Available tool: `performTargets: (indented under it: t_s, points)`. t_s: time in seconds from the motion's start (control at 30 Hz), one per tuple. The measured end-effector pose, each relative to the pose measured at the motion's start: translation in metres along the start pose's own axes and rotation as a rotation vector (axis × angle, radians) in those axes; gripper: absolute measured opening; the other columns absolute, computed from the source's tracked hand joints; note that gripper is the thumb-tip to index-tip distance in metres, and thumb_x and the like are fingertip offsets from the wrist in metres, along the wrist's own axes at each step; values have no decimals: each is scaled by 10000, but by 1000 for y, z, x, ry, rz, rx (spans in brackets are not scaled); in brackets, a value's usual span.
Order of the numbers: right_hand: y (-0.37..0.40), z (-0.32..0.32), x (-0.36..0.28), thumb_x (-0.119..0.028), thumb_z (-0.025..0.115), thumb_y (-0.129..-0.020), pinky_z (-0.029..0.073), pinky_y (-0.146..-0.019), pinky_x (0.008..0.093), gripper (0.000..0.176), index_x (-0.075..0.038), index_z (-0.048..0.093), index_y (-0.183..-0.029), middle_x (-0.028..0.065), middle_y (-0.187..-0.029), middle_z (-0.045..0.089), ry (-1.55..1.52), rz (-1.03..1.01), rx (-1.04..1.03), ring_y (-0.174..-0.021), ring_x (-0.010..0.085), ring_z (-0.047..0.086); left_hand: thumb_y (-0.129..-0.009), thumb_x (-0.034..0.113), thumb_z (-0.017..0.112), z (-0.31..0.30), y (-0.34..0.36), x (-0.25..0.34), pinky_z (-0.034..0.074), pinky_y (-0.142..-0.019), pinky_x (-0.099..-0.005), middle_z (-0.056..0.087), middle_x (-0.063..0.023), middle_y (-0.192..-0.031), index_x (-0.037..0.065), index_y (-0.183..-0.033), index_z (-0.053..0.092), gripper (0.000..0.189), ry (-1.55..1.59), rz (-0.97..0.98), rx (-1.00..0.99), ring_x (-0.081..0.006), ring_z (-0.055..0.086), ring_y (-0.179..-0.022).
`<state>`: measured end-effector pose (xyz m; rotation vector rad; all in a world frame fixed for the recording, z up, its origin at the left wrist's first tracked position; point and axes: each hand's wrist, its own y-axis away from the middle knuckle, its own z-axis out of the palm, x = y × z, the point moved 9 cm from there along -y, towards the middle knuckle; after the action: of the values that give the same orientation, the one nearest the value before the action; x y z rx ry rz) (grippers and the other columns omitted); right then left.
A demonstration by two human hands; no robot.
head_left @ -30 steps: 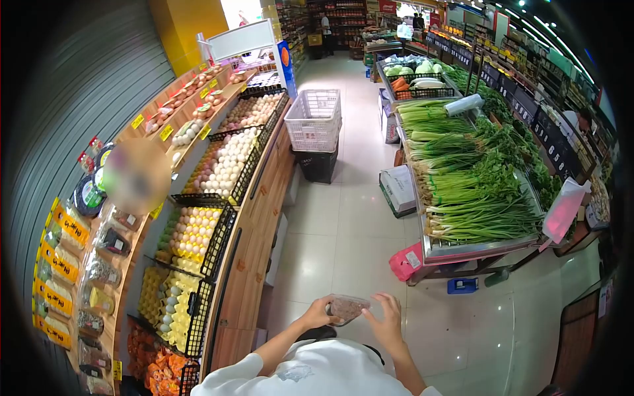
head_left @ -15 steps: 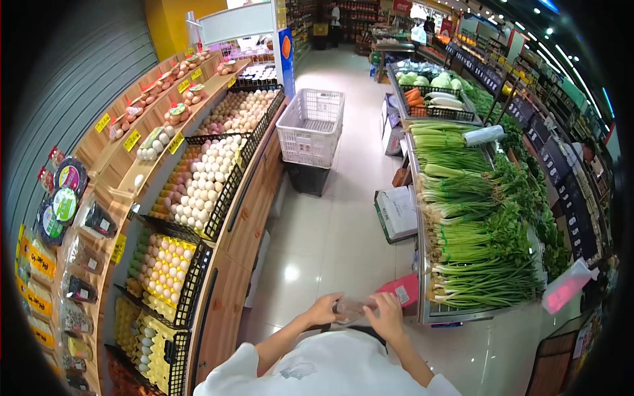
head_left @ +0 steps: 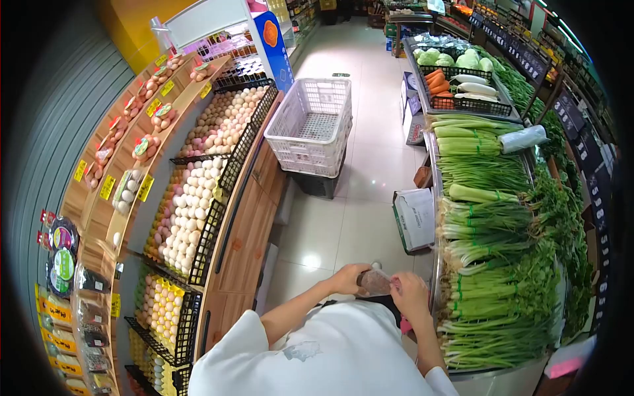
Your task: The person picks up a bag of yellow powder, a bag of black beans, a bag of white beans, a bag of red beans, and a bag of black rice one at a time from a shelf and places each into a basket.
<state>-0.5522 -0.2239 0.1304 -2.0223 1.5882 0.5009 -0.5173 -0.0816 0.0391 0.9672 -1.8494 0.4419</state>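
A small clear plastic pack with a brownish tint is held in front of my white shirt, between both hands. My left hand is closed around its left end, where a dark edge shows. At the other end, the fingers of my right hand pinch the plastic. What the pack contains is too small to make out. Bundled green onions lie on the produce stand just right of my right hand.
Egg bins and a wooden cabinet line the left. Ahead on the aisle floor stands a white crate on a black one. A white box sits beside the stand, which also bears carrots and a plastic bag roll.
The view has shifted so the crate and vegetable stand look nearer. Both hands, still on the pack, are farther right and higher in view. The pink box by the stand is now mostly hidden.
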Motion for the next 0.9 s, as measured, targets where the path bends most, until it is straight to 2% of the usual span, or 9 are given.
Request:
performTargets:
  t_s: [0.17,0.27,0.37,0.53,0.77,0.8,0.9]
  points:
    - [-113,-24,70,-109,638,-726,450,-698,417,132,-74,592,-845,97,-804,591,25,26,-64,-776,309,579,-551,189,798,-51,-121,5,479,-807,-382,630,-184,-981,6,-1089,559,616,-38,-4,-26,-341,603,-922]
    - [-181,-43,84,-127,626,-735,463,-667,425,114,-82,582,-830,100,-770,587,63,-21,-129,-737,320,587,-559,176,788,-84,-175,4,474,-820,-381,624,-184,-1002,14,-1120,553,629,-13,-48,10,-337,601,-930]
    - [-243,-51,94,-131,621,-732,460,-660,423,111,-87,576,-823,93,-758,587,23,-70,-180,-723,317,584,-567,153,785,-118,-217,1,470,-812,-384,621,-188,-982,9,-1090,555,589,74,16,87,-341,599,-918]
    - [-357,-47,88,-124,613,-718,453,-640,408,116,-80,547,-802,84,-734,568,81,-240,-292,-709,299,578,-579,148,795,-183,-279,-19,467,-823,-363,623,-188,-985,4,-1119,545,612,176,-31,91,-321,596,-901]
    - [-543,-4,27,-120,603,-704,440,-634,404,120,-78,522,-782,85,-719,520,208,-570,-404,-689,286,554,-578,67,787,-327,-354,-81,429,-928,-345,603,-149,-1124,6,-1172,547,644,385,96,381,-256,569,-1048]
    - [-572,4,17,-121,603,-705,438,-632,406,120,-78,521,-782,86,-718,515,228,-609,-427,-684,287,550,-590,41,770,-349,-363,-97,423,-942,-345,609,-140,-1111,22,-1168,559,616,376,97,451,-242,568,-1054]
    - [-650,33,-12,-125,600,-712,433,-622,408,115,-77,521,-781,89,-713,504,206,-742,-461,-666,293,538,-593,14,759,-410,-389,-133,399,-975,-350,543,-153,-1216,48,-1209,512,665,474,-7,532,-255,516,-1134]
